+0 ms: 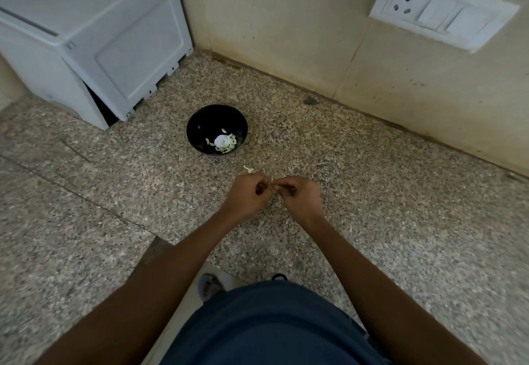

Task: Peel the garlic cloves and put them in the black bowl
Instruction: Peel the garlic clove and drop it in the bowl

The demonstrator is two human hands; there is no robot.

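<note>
A person stands at a speckled stone counter (372,193), both forearms reaching forward, the left hand (249,194) and right hand (297,194) drawn together with fingers curled, pinching between them a small pale garlic clove (274,188) that is mostly hidden by the fingertips. A scrap of papery skin (248,169) lies on the counter just beyond the left hand. Farther on sits the black bowl (216,129), holding several peeled cloves and a white round piece; it stands apart from the hands. The clove is tiny and likely slick, so it could slip from the pinch and be lost against the mottled surface. Beyond, a white appliance (94,38) occupies the far left corner, and a white switch-and-socket plate (440,10) is fixed to the cream wall (286,21).
</note>
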